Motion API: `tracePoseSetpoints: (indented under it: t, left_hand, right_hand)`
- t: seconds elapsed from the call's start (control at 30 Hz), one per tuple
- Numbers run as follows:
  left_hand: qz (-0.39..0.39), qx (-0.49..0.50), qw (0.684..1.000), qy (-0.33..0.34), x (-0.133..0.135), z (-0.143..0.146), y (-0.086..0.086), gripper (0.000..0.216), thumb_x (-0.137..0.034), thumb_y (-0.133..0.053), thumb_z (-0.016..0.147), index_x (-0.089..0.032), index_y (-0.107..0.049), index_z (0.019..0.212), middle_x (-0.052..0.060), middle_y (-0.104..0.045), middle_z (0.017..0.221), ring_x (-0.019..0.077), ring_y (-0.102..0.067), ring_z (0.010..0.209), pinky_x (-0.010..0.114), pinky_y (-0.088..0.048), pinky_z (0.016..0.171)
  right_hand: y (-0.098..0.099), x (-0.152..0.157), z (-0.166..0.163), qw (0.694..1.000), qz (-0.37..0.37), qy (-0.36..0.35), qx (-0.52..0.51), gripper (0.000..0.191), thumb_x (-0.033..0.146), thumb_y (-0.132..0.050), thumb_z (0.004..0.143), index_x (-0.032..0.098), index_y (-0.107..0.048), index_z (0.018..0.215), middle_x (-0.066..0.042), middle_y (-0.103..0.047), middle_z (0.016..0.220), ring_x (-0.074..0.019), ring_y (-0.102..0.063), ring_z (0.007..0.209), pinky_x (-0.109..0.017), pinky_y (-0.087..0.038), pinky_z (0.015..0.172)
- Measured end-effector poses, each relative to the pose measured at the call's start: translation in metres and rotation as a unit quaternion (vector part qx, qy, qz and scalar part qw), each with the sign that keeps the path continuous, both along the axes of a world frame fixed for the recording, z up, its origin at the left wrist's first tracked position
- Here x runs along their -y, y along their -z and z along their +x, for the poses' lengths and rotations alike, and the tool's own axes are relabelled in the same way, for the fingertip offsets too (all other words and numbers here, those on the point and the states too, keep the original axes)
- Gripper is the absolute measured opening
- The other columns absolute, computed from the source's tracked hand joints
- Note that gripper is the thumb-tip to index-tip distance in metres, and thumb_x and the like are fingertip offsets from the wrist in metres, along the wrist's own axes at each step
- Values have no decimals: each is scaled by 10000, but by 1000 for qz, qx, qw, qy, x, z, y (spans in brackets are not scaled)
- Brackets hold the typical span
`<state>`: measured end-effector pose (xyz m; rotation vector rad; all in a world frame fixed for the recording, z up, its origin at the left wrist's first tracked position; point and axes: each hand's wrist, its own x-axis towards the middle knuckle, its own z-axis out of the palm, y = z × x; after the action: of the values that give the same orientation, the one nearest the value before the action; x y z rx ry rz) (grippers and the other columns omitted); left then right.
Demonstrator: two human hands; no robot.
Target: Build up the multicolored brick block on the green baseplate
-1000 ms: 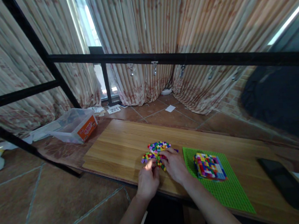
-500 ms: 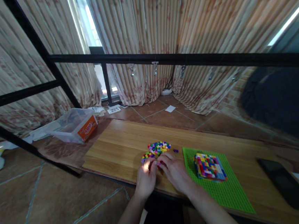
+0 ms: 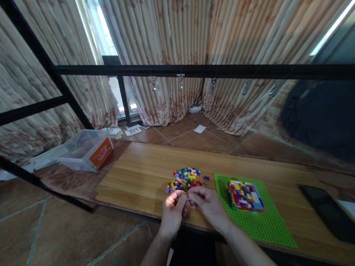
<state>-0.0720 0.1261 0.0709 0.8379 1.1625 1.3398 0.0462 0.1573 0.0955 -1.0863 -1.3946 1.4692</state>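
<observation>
**Near the front edge of the table (image 3: 131, 174), a tiny piece (image 3: 187, 196) in a double pinch**

So the left hand (image 3: 172, 211) and right hand (image 3: 208, 207) are basically tip to tip, both pinching that piece. Looks yellow-green, but it's mostly covered and way too small to say which way it points, or whether it's one brick or a couple.

Off to the right, a green baseplate (image 3: 266, 228) lies flat, long axis slanting from far left to near right. Sitting on its farther part is a multicolored brick block (image 3: 245, 195), more or less lined up with the plate; it's squarish from this angle, so I can't call a long side. Farther right, a black slab (image 3: 334, 214) slants the same way.

Just past the hands: loose bricks (image 3: 186, 180), all colors, pointing every which way, with a few purple bricks (image 3: 206, 178) just beside them.

Beyond the table, a clear bin (image 3: 82, 149) sits on the left, and patterned curtains (image 3: 169, 34) hang behind a black rail (image 3: 237, 69).
</observation>
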Motion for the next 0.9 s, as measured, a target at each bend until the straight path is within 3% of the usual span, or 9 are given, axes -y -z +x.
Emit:
tracePoseSetpoints:
  t: [0.1,0.2,0.27,0.37,0.5,0.6,0.73,0.9]
  left_hand:
    - [3,-19,1000,12,1,2,0,292,-456,-560,793,-165,-547,807,-60,-497,561,64,-384,440,185,-327,431]
    - [34,-150,988,17,3,-3,-4,255,-425,-545,818,-176,-560,768,-37,-539,591,93,-469,504,204,-371,493]
    - [56,-279,959,12,4,-6,-7,214,-380,-527,839,-188,-582,764,-8,-606,679,126,-557,631,221,-409,591]
    - [58,-431,900,25,3,-6,-10,173,-310,-475,870,-208,-594,796,11,-650,759,150,-601,720,238,-407,661]
    - [43,-517,854,29,-2,0,-6,129,-243,-457,871,-218,-583,870,22,-657,767,163,-616,734,244,-400,666]
    - [42,-507,860,24,-2,1,-2,119,-236,-473,862,-221,-571,927,18,-665,772,170,-621,744,250,-412,674]
    - [53,-437,898,9,6,-4,2,142,-254,-481,862,-224,-567,971,15,-678,840,166,-640,779,256,-447,706]
    - [84,-308,943,-90,13,-12,12,216,-311,-444,890,-193,-565,1024,53,-667,945,173,-634,841,277,-481,764]
  right_hand:
    - [-1,2,7,1000,-5,10,-3,241,407,-609,747,169,-639,719,6,-611,601,-125,-548,542,-251,-446,549]
    - [5,1,19,991,67,61,98,228,391,-578,776,184,-673,802,-25,-668,708,-159,-602,637,-285,-477,627]
    - [11,0,26,967,129,95,199,206,348,-549,805,200,-687,844,-48,-695,822,-184,-631,755,-315,-482,725]
    - [18,-1,32,924,192,91,317,191,261,-499,837,211,-683,839,-57,-695,872,-195,-635,817,-328,-465,790]
    - [21,-2,31,898,219,61,376,197,199,-466,853,204,-663,853,-56,-681,851,-184,-634,802,-307,-463,783]
    - [17,-3,27,894,230,61,381,191,192,-471,853,207,-659,883,-54,-673,870,-177,-628,805,-300,-464,787]
    - [8,-8,14,887,251,73,381,211,212,-457,869,209,-668,876,-57,-660,893,-170,-616,813,-288,-463,779]
    - [4,-17,-14,863,257,46,432,204,273,-517,856,209,-679,962,-77,-641,980,-194,-596,904,-304,-448,816]
